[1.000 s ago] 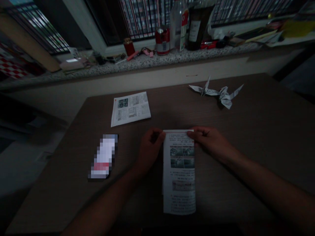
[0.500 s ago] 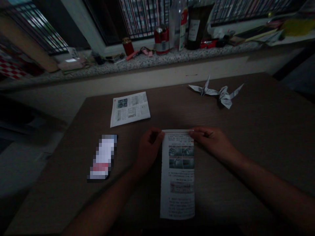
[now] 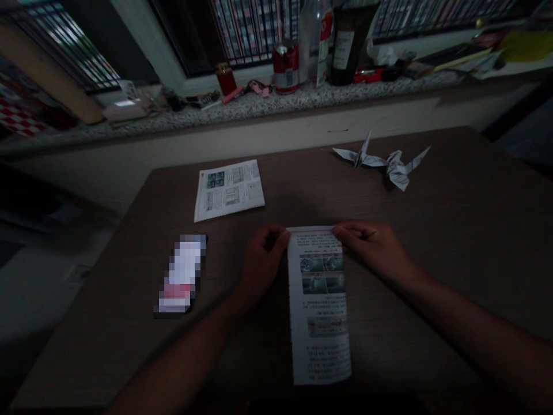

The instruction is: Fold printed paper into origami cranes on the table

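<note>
A long narrow strip of printed paper, with text and small pictures, hangs toward me at the front of the table. My left hand pinches its far left corner between thumb and fingers. At the far right corner, my right hand grips the paper the same way. Beyond my left hand lies a folded printed sheet. Two folded paper cranes, one at the left and one at the right, rest close together at the back right of the table.
A phone with a blurred screen lies left of my left hand on the brown table. Behind the table, a stone windowsill carries a red can, a jar, a clear bottle, a dark pouch and other small items.
The near end of the paper strip has swung a little to the right. Both hands keep their pinch at its far corners.
</note>
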A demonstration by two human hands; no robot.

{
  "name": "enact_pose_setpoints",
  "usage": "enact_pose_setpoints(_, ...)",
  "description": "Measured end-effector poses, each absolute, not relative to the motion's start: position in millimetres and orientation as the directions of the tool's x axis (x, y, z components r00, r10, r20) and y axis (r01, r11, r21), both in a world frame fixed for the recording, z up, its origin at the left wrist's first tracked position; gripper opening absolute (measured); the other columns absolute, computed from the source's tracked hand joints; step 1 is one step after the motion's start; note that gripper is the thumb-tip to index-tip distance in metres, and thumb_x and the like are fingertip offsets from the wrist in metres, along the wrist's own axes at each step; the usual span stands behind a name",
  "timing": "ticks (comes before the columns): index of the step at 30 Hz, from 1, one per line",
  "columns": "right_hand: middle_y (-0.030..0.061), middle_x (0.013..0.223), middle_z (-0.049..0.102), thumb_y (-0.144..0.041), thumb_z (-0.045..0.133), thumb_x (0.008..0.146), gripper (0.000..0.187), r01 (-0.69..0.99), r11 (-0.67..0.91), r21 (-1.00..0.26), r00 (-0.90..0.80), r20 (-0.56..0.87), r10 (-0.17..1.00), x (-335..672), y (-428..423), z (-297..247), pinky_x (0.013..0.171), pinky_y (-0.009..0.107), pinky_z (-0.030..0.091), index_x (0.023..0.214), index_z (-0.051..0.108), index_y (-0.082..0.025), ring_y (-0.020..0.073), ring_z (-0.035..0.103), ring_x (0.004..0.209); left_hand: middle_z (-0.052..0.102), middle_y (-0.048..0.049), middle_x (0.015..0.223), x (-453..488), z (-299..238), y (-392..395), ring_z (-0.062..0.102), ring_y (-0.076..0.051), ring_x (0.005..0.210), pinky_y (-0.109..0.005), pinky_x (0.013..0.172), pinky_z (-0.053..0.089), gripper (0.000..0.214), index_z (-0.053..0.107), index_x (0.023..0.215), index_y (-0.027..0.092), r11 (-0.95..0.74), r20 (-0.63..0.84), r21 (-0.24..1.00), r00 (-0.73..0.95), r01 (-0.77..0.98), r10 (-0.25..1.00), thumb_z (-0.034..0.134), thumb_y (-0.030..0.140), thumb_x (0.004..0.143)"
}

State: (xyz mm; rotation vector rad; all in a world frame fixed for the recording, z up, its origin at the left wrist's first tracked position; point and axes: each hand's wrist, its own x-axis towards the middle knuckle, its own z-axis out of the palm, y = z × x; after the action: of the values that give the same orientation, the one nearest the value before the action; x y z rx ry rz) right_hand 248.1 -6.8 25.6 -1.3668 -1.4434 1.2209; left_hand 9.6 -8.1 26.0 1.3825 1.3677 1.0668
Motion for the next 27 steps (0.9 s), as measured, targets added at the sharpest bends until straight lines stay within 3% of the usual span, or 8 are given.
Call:
enact_pose_setpoints(16,0.006,0.082,0.079,-0.051,0.071,0.086,0.031,0.189,-0.117,-0.975,-0.097,-0.137,0.986,245.7,-8.7,20.5,0.063,0.033,0.057,0.094,0.079,-0.022,0.0217,0.074,0.073,0.07,-0.0027,0.087,9.6,23.0,-8.9,0.066,-0.018,0.082,-0.031,0.074,0.053,0.017,0.067,0.09,0.021,0.027,-0.029,0.987,0.011,0.157,1.0,0.068,0.038,0.091)
enact_pose_setpoints(27,0.0043,0.077,0.078,-0.047,0.074,0.083,0.025,0.205,-0.136,-0.969,-0.134,-0.165,0.977,239.1,-12.1,33.8,0.064,0.034,0.058,0.089,0.079,-0.023,0.022,0.074,0.071,0.069,-0.0018,0.086,12.3,28.7,-13.3,0.065,-0.017,0.08,-0.028,0.07,0.053,0.018,0.066,0.088,0.02,0.024,-0.03,0.989,0.042,0.144,0.999,0.072,0.037,0.086)
